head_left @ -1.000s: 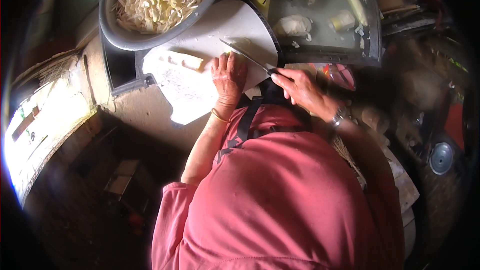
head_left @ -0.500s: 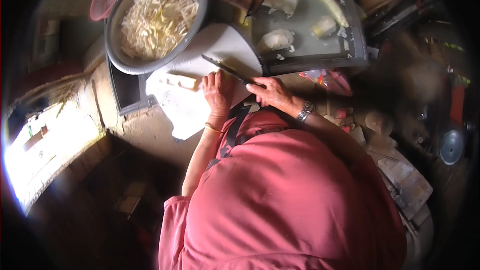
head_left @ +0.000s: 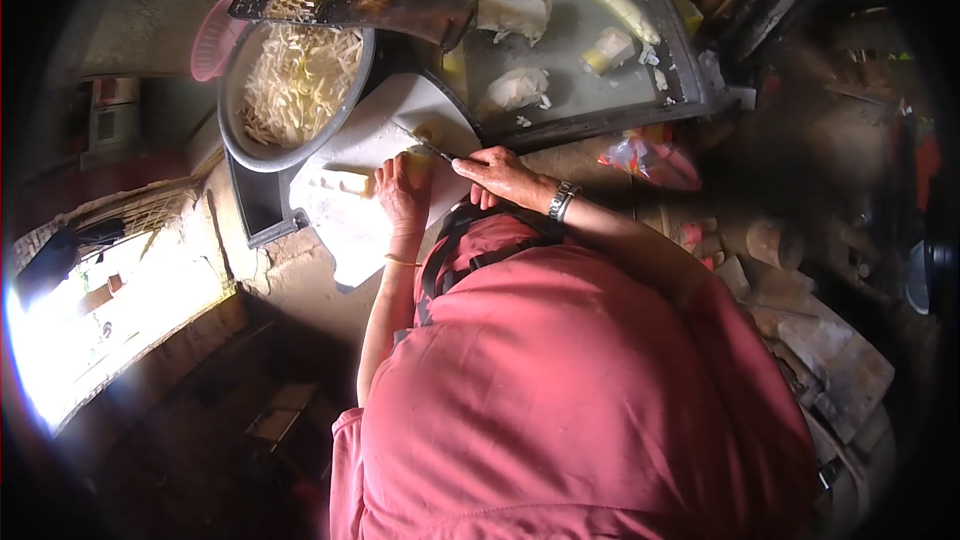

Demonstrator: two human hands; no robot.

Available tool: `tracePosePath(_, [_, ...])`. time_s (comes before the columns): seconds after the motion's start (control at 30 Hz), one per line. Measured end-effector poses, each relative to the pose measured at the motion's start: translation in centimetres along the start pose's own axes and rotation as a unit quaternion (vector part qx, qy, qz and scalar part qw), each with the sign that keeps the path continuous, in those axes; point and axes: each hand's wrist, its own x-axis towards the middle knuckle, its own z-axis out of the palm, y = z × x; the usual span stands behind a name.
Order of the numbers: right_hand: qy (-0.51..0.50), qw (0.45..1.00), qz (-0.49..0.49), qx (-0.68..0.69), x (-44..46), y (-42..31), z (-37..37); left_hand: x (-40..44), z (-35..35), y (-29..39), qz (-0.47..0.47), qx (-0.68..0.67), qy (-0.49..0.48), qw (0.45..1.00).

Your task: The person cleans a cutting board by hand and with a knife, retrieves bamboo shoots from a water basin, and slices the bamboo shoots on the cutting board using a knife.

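Observation:
On the white cutting board [head_left: 365,235], my left hand [head_left: 403,194] presses its fingertips on a pale yellowish vegetable piece [head_left: 418,162], partly hidden by the fingers. My right hand [head_left: 505,178] grips a knife [head_left: 430,147] by its handle, the blade pointing up and left across the board beside my left fingertips. Left of my left hand lies a pale cut piece [head_left: 342,181]. A grey bowl [head_left: 228,130] of pale shredded vegetable stands at the board's upper left.
A wooden grater [head_left: 400,12] lies across the bowl's far side. A pink basket [head_left: 208,40] sits behind it. The dark-rimmed tray [head_left: 590,127] at the upper right holds several pale and green-yellow vegetable pieces. A red-and-clear plastic bag [head_left: 655,160] lies below the tray.
The view has shifted, so the board, bowl and hands appear further left and lower, and the grater shows more fully. Both hands keep their holds; the knife remains beside the left fingertips.

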Motion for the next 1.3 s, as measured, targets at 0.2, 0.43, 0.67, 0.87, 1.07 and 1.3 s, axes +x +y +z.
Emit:
tracePosePath(0.2, [-0.021, 0.996, -0.045, -0.071, -0.2, 0.2, 0.6, 0.2, 0.0, 0.8, -0.019, 0.006, 0.005, 1.000])
tracePosePath(0.43, [-0.020, 0.999, -0.028, -0.034, -0.7, 0.2, 0.6, 0.3, -0.3, 0.4, -0.006, -0.009, -0.002, 1.000])
tracePosePath(0.67, [0.009, 1.000, 0.010, -0.001, -0.4, 0.6, 1.2, 0.2, -0.6, -0.9, 0.013, -0.026, -0.042, 0.999])
tracePosePath(0.87, [0.062, 0.998, 0.030, -0.014, -0.7, -0.6, 2.3, 0.0, -0.6, -1.4, 0.023, -0.020, -0.071, 0.997])
tracePosePath(1.07, [0.092, 0.993, -0.005, -0.072, -3.7, -3.3, 3.8, -0.4, 0.5, -3.0, 0.011, -0.086, 0.006, 0.996])
tracePosePath(1.3, [0.071, 0.962, 0.047, -0.260, -7.2, -10.0, 5.3, -0.5, -0.1, -3.0, 0.010, -0.111, 0.000, 0.994])
